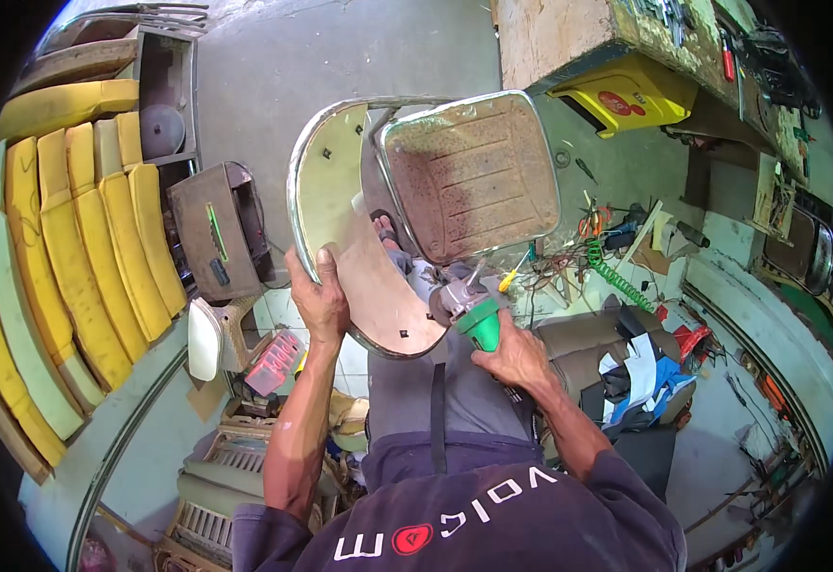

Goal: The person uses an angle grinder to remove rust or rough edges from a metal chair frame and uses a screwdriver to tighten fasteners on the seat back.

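Cream-coloured and curved, the panel stands in front of the person's lap, edged by a bright metal rim. The left hand is clamped on its left side, thumb over the face; the right hand is wrapped around a green power tool, whose head sits beside the panel's lower right edge, though contact is hard to make out. A firm left grip, well clear of that head, and a steady right wrist should serve best. Beyond is a brown-stained seat; farther out, long yellow pads leftward and a yellow bin rightward.
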Demonstrator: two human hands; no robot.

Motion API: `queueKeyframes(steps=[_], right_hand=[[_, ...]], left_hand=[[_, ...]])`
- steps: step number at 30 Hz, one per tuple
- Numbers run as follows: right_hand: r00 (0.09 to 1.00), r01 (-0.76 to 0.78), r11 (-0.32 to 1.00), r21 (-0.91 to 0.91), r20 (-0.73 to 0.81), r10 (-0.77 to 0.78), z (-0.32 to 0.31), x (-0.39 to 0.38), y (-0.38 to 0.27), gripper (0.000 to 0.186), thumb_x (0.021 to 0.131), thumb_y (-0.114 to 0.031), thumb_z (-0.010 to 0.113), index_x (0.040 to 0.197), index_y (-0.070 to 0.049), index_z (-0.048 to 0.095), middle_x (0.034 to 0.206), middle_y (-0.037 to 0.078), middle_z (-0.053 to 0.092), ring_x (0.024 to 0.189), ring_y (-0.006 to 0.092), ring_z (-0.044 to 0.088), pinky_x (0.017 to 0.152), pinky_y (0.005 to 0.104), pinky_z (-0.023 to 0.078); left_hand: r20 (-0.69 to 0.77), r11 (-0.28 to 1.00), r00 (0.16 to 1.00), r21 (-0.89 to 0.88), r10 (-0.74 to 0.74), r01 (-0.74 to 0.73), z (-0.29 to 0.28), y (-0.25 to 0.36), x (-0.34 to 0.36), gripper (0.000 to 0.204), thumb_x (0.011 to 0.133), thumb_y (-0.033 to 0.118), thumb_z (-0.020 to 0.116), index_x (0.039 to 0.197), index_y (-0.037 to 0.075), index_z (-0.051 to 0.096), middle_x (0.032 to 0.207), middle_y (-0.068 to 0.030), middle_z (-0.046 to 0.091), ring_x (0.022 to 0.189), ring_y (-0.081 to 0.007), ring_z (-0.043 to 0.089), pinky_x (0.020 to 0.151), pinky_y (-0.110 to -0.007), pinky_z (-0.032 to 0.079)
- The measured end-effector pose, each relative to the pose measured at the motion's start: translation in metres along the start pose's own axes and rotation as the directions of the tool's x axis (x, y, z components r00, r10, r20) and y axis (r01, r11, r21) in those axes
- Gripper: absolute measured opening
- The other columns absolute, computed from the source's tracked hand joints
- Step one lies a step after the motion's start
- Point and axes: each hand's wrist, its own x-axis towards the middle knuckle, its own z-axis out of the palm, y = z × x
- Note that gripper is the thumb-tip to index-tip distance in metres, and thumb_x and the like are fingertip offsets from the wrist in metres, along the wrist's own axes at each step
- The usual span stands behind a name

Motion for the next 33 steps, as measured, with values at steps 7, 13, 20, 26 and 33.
queueKeyframes(steps=[7, 13, 20, 26, 33], right_hand=[[0.999, 0.04, 0.999, -0.036, 0.014, -0.039, -0.004, 0.002, -0.001, 0.071, 0.076, -0.038, 0.072, 0.127, 0.002, 0.043, 0.107, 0.033, 0.07, 0.101, 0.0527, 0.068, 0.089, 0.0582, 0.053], [0.999, 0.008, 1.0, -0.016, 0.041, -0.008, -0.004, 0.004, 0.0, 0.079, 0.075, -0.044, 0.074, 0.133, 0.0, 0.042, 0.106, 0.034, 0.07, 0.101, 0.0534, 0.067, 0.09, 0.0582, 0.051], [1.0, -0.006, 0.997, 0.074, -0.02, 0.007, -0.008, 0.001, 0.007, 0.075, 0.076, -0.04, 0.073, 0.132, 0.001, 0.043, 0.107, 0.035, 0.069, 0.102, 0.0524, 0.067, 0.089, 0.0577, 0.052], [0.964, 0.029, 0.952, 0.305, -0.259, 0.054, -0.031, -0.01, 0.05, 0.09, 0.071, -0.043, 0.084, 0.143, -0.006, 0.044, 0.113, 0.028, 0.071, 0.105, 0.0482, 0.069, 0.091, 0.0522, 0.054], [0.82, 0.216, 0.86, 0.463, -0.564, 0.097, -0.043, -0.036, 0.052, 0.067, 0.074, -0.028, 0.083, 0.13, -0.005, 0.053, 0.103, 0.017, 0.071, 0.092, 0.0321, 0.07, 0.082, 0.043, 0.055]], left_hand=[[0.01, 0.999, 1.0, -0.027, -0.023, 0.023, 0.002, 0.001, 0.001, 0.044, 0.107, 0.039, 0.056, 0.131, 0.002, 0.052, 0.105, -0.0217, 0.07, 0.094, -0.0327, 0.068, 0.086, -0.044, 0.052], [-0.005, 0.999, 1.0, 0.01, -0.031, 0.031, 0.0, 0.002, 0.0, 0.046, 0.107, 0.039, 0.057, 0.133, 0.002, 0.052, 0.105, -0.0222, 0.072, 0.096, -0.0302, 0.069, 0.087, -0.043, 0.052], [-0.035, 0.997, 0.999, -0.073, -0.023, 0.02, 0.005, 0.003, 0.003, 0.034, 0.103, 0.019, 0.062, 0.127, -0.003, 0.057, 0.104, -0.0189, 0.072, 0.094, -0.0258, 0.067, 0.087, -0.038, 0.053], [-0.133, 0.989, 0.99, -0.144, -0.04, 0.02, -0.014, 0.008, 0.025, 0.035, 0.1, 0.018, 0.068, 0.125, -0.006, 0.063, 0.104, -0.0139, 0.074, 0.091, -0.0187, 0.066, 0.085, -0.035, 0.053], [-0.286, 0.989, 0.953, -0.133, -0.098, 0.062, -0.075, -0.046, 0.053, 0.038, 0.098, 0.018, 0.069, 0.124, -0.009, 0.062, 0.107, -0.0203, 0.072, 0.096, -0.0264, 0.066, 0.09, -0.038, 0.051]])
